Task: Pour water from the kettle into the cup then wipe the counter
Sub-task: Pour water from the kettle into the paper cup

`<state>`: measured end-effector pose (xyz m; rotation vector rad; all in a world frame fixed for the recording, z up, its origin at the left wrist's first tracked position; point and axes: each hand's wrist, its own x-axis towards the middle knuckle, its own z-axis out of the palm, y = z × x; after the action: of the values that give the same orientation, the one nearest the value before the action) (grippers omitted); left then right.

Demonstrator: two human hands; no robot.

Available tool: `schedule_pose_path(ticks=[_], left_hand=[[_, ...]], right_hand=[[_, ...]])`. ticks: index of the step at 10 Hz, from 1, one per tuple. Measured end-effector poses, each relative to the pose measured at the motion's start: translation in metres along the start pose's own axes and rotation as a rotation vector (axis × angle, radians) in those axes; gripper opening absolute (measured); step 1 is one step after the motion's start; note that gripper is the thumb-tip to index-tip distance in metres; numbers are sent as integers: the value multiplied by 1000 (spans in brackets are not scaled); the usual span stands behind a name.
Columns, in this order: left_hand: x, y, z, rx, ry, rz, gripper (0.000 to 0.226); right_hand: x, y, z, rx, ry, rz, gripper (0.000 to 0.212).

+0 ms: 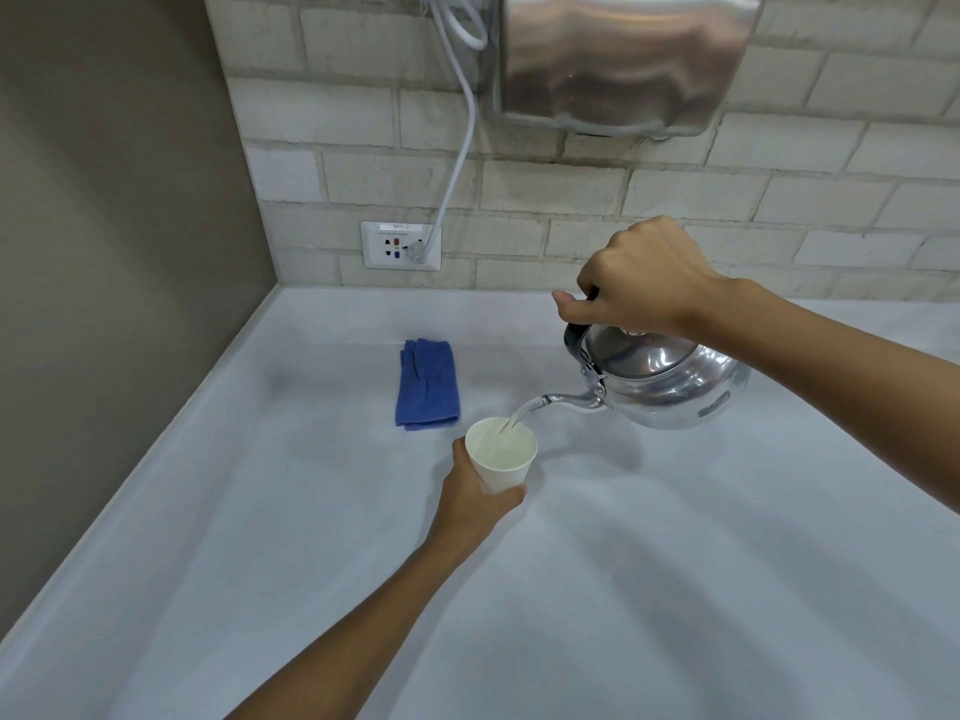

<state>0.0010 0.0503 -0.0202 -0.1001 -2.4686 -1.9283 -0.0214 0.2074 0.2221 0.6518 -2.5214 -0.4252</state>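
My right hand [641, 280] grips the black handle of a shiny metal kettle [670, 379], held above the counter and tilted to the left. A thin stream of water [522, 414] runs from its spout into a white paper cup [501, 454]. My left hand [475, 493] is wrapped around the lower part of the cup and holds it just under the spout. A folded blue cloth [427, 384] lies flat on the pale counter [675, 589], a little behind and left of the cup.
A brick-pattern wall runs along the back of the counter, with a socket plate [400, 245] and a white cable [462, 148] plugged in. A steel wall-mounted unit [623, 59] hangs above the kettle. A plain brown wall [114, 304] closes the left side.
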Motion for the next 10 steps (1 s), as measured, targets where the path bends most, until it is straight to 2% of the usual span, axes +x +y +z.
schedule_pose_path(ticks=[10], left_hand=[[0, 0, 0, -12, 5, 11, 73]], right_hand=[[0, -2, -2, -12, 8, -28, 53]])
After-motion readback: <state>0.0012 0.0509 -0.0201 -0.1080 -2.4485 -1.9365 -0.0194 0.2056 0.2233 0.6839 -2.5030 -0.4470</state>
